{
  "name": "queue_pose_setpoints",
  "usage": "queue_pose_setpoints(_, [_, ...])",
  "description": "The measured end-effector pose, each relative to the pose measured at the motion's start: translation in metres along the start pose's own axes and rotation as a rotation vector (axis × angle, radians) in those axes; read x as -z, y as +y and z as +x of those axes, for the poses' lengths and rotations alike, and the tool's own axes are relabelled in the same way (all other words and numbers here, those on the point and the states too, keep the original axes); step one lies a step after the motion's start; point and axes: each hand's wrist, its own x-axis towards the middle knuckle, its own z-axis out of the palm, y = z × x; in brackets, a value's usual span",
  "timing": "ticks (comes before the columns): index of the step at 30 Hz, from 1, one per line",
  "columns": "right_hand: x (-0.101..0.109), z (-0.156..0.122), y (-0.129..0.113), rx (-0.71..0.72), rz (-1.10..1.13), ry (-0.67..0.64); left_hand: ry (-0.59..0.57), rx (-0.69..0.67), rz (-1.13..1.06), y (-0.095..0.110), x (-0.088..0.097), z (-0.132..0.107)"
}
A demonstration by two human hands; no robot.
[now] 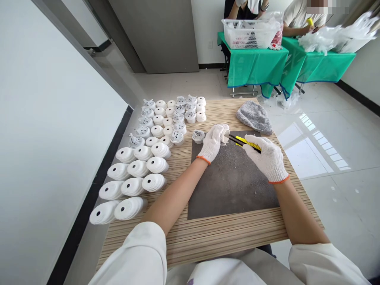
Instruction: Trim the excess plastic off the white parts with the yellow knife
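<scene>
Over the dark mat, my left hand (213, 143), in a white knitted glove, is closed around a small white round cup-like part (226, 136). My right hand (265, 156), gloved the same way, grips a slim yellow-and-black hand tool (247, 143). Its dark, narrow end points left and meets the open side of the white part; its exact kind is unclear. Just left of my left hand, a round white part with a grey-marked face (198, 136) sits at the mat's edge. Pale crumbs are scattered on the mat (228, 190).
Rows of white round stacked parts (132, 186) cover the table's left side, some with grey-marked faces (177, 137). A grey cloth (254, 116) lies at the far right corner. Beyond, two people sit at green-covered tables (255, 65) with a white basket (252, 35) and plastic bags (322, 38).
</scene>
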Motion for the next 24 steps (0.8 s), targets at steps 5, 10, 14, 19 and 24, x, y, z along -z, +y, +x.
queue_pose_setpoints(5, [-0.001,-0.001,-0.001,0.019,0.211,-0.043,0.007,-0.121,-0.006,-0.010,0.000,0.007])
queue_pose_setpoints(10, [-0.003,-0.002,-0.001,-0.003,0.344,-0.005,0.044,-0.071,0.008,-0.015,0.000,0.008])
queue_pose_setpoints(14, [-0.003,-0.002,-0.004,-0.027,0.274,0.075,0.027,-0.087,0.008,-0.010,0.000,0.006])
queue_pose_setpoints(19, [-0.002,0.000,-0.004,-0.043,0.131,0.102,0.019,-0.030,0.012,-0.005,-0.001,0.005])
queue_pose_setpoints(24, [-0.001,0.002,0.000,-0.143,0.125,-0.066,0.000,-0.061,0.021,-0.005,0.000,0.003])
